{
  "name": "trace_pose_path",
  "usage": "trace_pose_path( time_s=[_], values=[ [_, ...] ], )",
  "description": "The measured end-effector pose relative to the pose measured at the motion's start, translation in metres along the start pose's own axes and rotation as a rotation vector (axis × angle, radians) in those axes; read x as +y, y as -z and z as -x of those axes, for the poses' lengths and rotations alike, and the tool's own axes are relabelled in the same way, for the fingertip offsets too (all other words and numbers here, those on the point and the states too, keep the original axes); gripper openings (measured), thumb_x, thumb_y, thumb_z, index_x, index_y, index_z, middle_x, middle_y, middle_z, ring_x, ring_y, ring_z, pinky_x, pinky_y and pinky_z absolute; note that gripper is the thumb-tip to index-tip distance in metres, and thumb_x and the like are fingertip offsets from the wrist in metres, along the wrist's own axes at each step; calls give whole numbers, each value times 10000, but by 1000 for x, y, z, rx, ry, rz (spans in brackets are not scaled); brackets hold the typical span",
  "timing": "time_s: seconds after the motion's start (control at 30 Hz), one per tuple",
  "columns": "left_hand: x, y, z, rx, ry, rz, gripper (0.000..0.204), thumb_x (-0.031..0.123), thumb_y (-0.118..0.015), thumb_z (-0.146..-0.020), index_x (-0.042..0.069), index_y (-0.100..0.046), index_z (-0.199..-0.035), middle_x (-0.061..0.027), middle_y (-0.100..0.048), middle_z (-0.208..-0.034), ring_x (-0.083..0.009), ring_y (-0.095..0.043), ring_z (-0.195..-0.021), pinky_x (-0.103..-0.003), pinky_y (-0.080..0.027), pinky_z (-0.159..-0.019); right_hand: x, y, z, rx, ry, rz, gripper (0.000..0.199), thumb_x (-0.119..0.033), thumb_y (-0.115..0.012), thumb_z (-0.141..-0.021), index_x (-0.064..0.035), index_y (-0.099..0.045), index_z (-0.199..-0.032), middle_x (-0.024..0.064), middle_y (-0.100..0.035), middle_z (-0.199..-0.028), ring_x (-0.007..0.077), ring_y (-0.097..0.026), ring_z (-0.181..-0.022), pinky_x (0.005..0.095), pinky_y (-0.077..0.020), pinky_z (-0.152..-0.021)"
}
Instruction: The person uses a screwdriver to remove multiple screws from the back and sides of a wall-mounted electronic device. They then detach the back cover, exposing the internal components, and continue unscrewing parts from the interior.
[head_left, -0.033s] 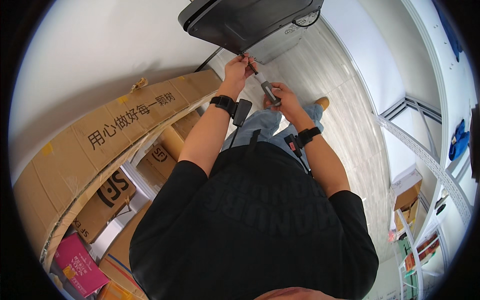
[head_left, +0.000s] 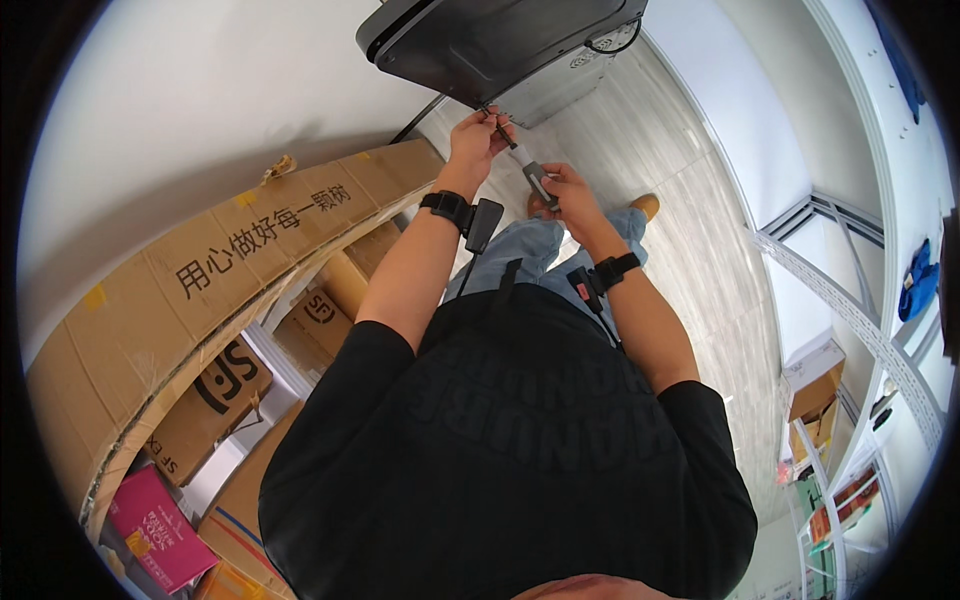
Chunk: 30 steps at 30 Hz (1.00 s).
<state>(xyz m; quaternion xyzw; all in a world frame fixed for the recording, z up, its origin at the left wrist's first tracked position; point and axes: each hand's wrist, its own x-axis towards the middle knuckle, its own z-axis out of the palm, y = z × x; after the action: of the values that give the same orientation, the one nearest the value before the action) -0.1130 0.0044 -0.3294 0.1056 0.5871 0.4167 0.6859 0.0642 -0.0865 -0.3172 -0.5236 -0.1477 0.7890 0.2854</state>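
A screwdriver (head_left: 540, 184) with a grey handle slants up and to the left toward the lower edge of a black appliance panel (head_left: 480, 60). My right hand (head_left: 571, 193) is closed around its handle. Further up, my left hand (head_left: 476, 145) pinches the dark shaft near the tip, right under the panel's edge. Fingers cover the very tip, so whether it sits in a screw cannot be made out. Below the panel, the appliance's grey side (head_left: 560, 90) shows a round vent and a black cable.
A long cardboard box (head_left: 150, 270) lines the left side, with smaller cartons (head_left: 318, 325) and a pink box (head_left: 160, 525) inside. White metal shelving (head_left: 850, 320) stands on the right. Pale wood-look flooring (head_left: 700, 260) runs between, under my feet.
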Motion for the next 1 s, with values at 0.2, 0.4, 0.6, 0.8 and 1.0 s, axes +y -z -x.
trace_pose_path(
  time_s=[0.2, 0.4, 0.6, 0.8, 1.0],
  values=[
    [1, -5, 8, 47, 53, -157, 108, 180, -610, -905, 89, -566, -943, -33, -597, -864, -185, -599, -800, -339, -502, -754, 10, -4, -11, 157, 315, 308, 423, -30, -663, -774, -71, -509, -1166, 35, -517, -885, 128, -503, -720, 308, -440, -634],
    [-3, 4, -2, 43, 50, -156, 94, 158, -633, -887, 85, -577, -909, -29, -602, -830, -177, -597, -755, -327, -508, -739, 12, -6, -8, 219, 442, 442, 455, -111, -696, -766, -86, -509, -1180, 47, -540, -895, 147, -541, -807, 304, -451, -647],
    [1, 4, 1, -24, 39, -63, 68, 86, -566, -913, 52, -558, -971, -63, -619, -858, -216, -633, -789, -377, -536, -753, -7, 16, -3, -190, -156, -233, 372, -266, -561, -900, -92, -494, -1222, 66, -578, -960, 174, -600, -884, 298, -476, -636],
    [5, -5, 12, 22, 31, -88, 115, 153, -578, -924, 69, -547, -996, -66, -609, -898, -215, -622, -822, -333, -521, -760, 14, 2, -16, 25, 141, 88, 411, -81, -655, -818, -66, -510, -1202, 64, -545, -919, 142, -536, -764, 298, -442, -603],
    [1, 0, 2, 129, 17, -281, 110, 109, -646, -871, 52, -583, -941, -41, -610, -808, -166, -611, -705, -293, -527, -644, 20, 1, -25, 132, 340, 423, 523, -91, -742, -710, -62, -523, -1184, 72, -562, -940, 166, -547, -773, 319, -467, -613]
  ],
)
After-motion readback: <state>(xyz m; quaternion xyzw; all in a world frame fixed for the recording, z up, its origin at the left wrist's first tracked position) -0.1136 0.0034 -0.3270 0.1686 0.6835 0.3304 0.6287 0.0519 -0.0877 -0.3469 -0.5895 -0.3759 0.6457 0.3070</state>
